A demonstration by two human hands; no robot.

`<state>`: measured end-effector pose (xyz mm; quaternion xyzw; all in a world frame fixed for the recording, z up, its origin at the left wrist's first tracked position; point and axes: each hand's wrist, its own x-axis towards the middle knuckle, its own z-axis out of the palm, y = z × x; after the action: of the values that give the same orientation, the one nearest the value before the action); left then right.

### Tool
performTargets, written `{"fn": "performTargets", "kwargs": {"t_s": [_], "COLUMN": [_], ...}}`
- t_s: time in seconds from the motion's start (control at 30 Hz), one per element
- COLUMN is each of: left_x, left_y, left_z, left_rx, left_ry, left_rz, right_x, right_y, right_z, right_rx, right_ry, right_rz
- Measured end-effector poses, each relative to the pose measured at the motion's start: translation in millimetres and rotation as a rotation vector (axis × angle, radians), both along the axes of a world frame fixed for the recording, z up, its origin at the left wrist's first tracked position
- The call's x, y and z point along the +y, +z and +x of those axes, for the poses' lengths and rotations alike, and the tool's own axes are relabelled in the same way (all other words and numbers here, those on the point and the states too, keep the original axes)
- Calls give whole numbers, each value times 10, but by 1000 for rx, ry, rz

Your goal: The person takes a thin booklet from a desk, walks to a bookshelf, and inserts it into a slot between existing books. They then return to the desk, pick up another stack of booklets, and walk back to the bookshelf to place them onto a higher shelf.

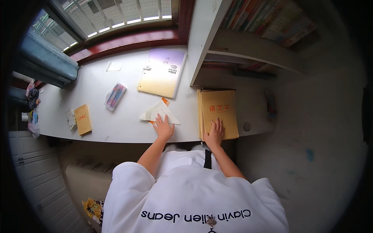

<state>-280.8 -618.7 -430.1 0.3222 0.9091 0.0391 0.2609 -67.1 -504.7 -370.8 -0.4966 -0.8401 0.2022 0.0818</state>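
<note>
My left hand (163, 128) lies with spread fingers on the lower edge of a white folded triangular sheet (160, 113). Orange pieces show from under that sheet at its top and lower left. On the right, my right hand (214, 133) rests flat on the top cover of a stack of tan exercise books (220, 99), which bears red printed characters. Neither hand is closed around anything. Beyond the triangular sheet lies a purple-to-yellow binder or notebook (163, 72). A clear case with pens (115, 96) lies to its left.
A tan notebook (83, 120) lies beside a crumpled packet (71, 119) at the left. A small white paper (114, 66) is near the window. A bookshelf (201, 43) stands on the desk at the right; a blue curtain (49, 55) hangs at the left.
</note>
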Motion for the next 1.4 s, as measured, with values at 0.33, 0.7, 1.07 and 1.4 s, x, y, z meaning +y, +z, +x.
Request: {"fn": "performTargets", "kwargs": {"t_s": [0.33,0.7,1.07,1.4], "left_x": [318,776,1109,1412], "left_y": [385,539,577,939], "left_z": [539,1038,1441,1309], "left_rx": [-457,-527,-515,-669], "left_ry": [-171,-86,195,424], "left_rz": [507,597,592,582], "right_x": [264,867,1061,1202], "right_y": [-89,-107,-122,-481], "right_z": [139,575,705,888], "right_rx": [7,16,-78,8], "right_ry": [-218,-279,-195,-85], "right_rz": [165,-69,-221,-272]}}
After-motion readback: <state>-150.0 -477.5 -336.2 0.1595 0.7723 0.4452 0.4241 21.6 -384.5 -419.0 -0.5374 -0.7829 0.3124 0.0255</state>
